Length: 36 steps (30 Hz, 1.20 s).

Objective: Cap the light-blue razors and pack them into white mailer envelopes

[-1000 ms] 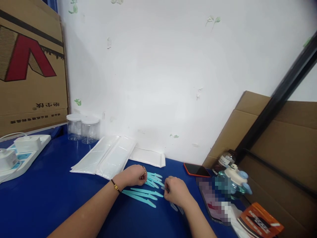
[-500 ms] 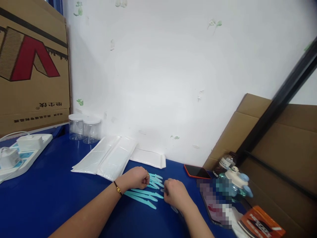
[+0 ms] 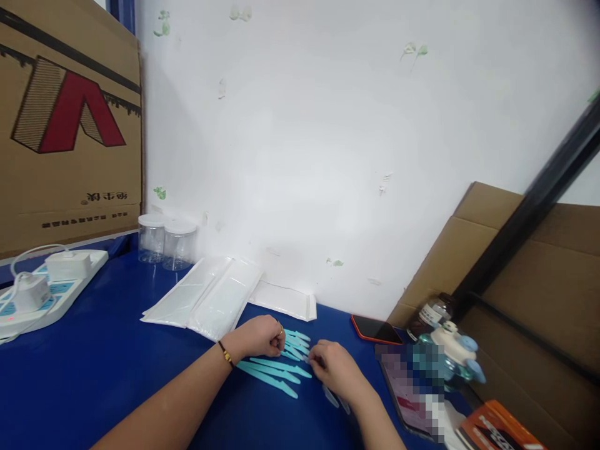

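Several turquoise eyebrow razors [image 3: 276,382] lie fanned out on the blue table, blades toward the right. My left hand [image 3: 262,336], with a ring and a bracelet, is closed over the handles of the upper razors; its fingertips are partly hidden, so what they grip cannot be made out. To the right of the blades, my right hand [image 3: 334,369] is closed, thumb and fingers drawn together. A small transparent piece shows at its fingertips, whether held or lying there I cannot tell. Under the right wrist lie transparent blade caps [image 3: 330,396].
White plastic packets [image 3: 220,297] lie behind my hands, against the wall. Two lidded jars [image 3: 179,247] and a power strip [image 3: 79,290] stand left. On the right are a red-edged phone [image 3: 376,329], another phone [image 3: 407,400], a brown bottle [image 3: 429,315], a teal toy-like object [image 3: 452,353] and an orange box [image 3: 499,428].
The view has shifted slightly, so everything sits a little further right. My right hand has turned a bit, and more of the transparent caps under its wrist shows. My left hand stays over the razors.
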Motion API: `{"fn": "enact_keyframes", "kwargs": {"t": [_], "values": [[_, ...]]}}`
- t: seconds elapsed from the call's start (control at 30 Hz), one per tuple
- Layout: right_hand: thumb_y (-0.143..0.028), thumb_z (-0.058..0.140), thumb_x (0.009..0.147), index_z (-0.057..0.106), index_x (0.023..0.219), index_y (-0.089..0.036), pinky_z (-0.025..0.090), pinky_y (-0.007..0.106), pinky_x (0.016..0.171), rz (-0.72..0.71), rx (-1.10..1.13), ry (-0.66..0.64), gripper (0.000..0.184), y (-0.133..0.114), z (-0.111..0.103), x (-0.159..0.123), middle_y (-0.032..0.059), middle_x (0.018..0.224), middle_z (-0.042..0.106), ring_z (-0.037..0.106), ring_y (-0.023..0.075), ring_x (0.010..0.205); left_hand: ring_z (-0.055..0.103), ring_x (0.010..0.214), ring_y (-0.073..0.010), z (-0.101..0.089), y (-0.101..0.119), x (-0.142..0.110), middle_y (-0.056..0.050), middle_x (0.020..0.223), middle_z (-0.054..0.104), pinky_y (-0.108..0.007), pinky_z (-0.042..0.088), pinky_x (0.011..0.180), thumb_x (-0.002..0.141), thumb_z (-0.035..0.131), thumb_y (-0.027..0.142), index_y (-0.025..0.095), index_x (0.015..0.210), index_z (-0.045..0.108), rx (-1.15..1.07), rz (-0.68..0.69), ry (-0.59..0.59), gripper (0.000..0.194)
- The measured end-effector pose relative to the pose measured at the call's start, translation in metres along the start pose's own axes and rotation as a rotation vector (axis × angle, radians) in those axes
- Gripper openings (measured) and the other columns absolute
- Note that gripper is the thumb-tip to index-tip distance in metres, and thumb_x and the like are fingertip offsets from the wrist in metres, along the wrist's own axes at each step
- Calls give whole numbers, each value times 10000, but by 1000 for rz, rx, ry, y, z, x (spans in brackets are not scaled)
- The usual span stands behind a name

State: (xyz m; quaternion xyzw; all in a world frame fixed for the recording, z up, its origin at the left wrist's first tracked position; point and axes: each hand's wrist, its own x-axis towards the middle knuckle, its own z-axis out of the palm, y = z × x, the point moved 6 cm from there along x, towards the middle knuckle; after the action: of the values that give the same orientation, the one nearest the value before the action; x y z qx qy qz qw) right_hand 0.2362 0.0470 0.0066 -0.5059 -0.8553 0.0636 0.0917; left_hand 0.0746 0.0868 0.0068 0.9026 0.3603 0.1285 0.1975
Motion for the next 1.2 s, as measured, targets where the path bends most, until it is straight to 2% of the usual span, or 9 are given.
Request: {"fn": "enact_keyframes", "kwargs": {"t": [0.2, 0.57, 0.7, 0.87, 0.93, 1.0, 1.07, 1.13, 1.2], "values": [[-144, 461, 814, 666, 802, -209, 349, 187, 647, -26, 113, 1, 215, -3, -1, 1, 10, 810, 627, 566, 122, 743, 565, 622, -128, 2, 1, 1, 14, 710, 678, -202, 359, 563, 660, 626, 195, 233, 756, 712, 21, 22, 9, 134], [-151, 479, 835, 665, 827, -207, 376, 186, 703, -28, 165, 8, 194, -15, 6, 6, 16, 853, 638, 585, 128, 800, 606, 648, -140, 14, 0, 7, 14, 731, 704, -201, 376, 574, 700, 645, 242, 241, 786, 720, -9, 60, 10, 115], [-149, 464, 832, 662, 799, -199, 384, 193, 699, -23, 176, 47, 207, -16, 7, 10, 25, 841, 639, 588, 133, 781, 605, 671, -150, 18, -1, 10, 4, 731, 696, -214, 377, 604, 717, 631, 231, 232, 765, 713, 23, 24, 29, 95], [-147, 496, 769, 672, 767, -189, 392, 208, 662, 91, 223, 119, 181, 6, -9, 4, 22, 790, 654, 588, 137, 731, 595, 791, -171, 6, -1, 7, -2, 878, 665, -225, 375, 646, 689, 686, 289, 234, 842, 671, 53, -77, 157, 163], [-160, 521, 731, 671, 717, -184, 380, 205, 582, 151, 268, 82, 153, 21, -15, -5, 5, 700, 650, 573, 128, 642, 587, 804, -163, -2, 1, 4, 4, 905, 649, -220, 372, 653, 681, 697, 306, 233, 845, 661, 29, -73, 196, 183], [-198, 589, 674, 673, 679, -179, 351, 194, 495, 201, 332, -36, 86, 33, -13, -16, -12, 614, 636, 545, 114, 551, 584, 767, -152, -4, 5, 2, 13, 852, 650, -215, 366, 629, 673, 701, 334, 231, 794, 670, 2, -47, 146, 162], [-224, 668, 586, 674, 640, -175, 304, 186, 430, 234, 340, -132, 74, 40, -8, -24, -28, 553, 615, 508, 100, 484, 585, 723, -147, 0, 7, 0, 17, 797, 660, -213, 358, 590, 640, 721, 369, 231, 754, 686, -16, -14, 44, 183], [-208, 689, 531, 671, 610, -172, 274, 184, 406, 246, 312, -188, 89, 41, -2, -27, -39, 520, 597, 480, 86, 451, 587, 676, -142, 5, 8, -1, 21, 757, 673, -212, 348, 551, 605, 739, 386, 232, 740, 698, -22, -16, -47, 209], [-178, 658, 537, 668, 602, -171, 275, 179, 411, 231, 283, -204, 66, 38, 4, -25, -38, 531, 593, 476, 80, 458, 588, 637, -131, 9, 7, -1, 27, 726, 681, -207, 340, 525, 608, 733, 366, 233, 733, 701, -17, -43, -98, 185]]}}
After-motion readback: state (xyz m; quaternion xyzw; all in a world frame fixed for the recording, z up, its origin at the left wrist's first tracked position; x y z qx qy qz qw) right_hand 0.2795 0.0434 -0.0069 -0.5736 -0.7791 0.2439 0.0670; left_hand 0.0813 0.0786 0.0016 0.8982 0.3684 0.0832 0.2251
